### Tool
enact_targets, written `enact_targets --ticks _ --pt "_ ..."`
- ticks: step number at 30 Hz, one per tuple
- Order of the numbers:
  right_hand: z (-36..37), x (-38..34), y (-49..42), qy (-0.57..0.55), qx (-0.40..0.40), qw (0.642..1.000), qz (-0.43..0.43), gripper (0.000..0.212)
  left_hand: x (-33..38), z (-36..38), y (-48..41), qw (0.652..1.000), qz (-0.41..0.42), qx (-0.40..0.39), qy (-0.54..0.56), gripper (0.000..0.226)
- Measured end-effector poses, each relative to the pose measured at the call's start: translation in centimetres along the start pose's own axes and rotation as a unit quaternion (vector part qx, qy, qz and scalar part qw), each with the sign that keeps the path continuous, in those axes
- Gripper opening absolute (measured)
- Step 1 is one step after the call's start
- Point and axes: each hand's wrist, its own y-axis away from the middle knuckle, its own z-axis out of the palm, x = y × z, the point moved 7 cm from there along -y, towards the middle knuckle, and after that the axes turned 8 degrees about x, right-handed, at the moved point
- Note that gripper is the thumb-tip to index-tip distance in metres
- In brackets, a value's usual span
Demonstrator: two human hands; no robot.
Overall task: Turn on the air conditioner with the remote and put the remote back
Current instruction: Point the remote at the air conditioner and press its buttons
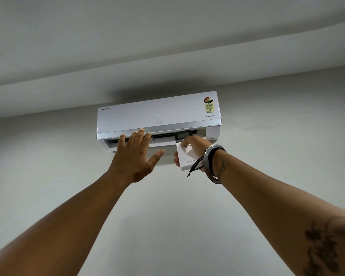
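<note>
A white wall-mounted air conditioner hangs high on the wall, with two small lights lit on its front panel and its lower flap slightly open. My right hand grips a white remote with a dark screen at its top end, pointed up at the unit's vent; the thumb rests on its buttons. My left hand is raised flat, fingers spread, just below the open vent, holding nothing.
Plain grey wall all around the unit, ceiling with a stepped ledge above. Bangles and a black thread sit on my right wrist. A thin crack runs down the wall below the remote.
</note>
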Motion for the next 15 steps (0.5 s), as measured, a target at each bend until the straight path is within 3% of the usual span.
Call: enact_targets --ticks 15 --pt "1.0 0.2 1.0 -0.010 -0.031 0.999 0.033 0.015 -0.7 -0.1 0.1 1.000 -0.005 -0.006 -0.011 0.090"
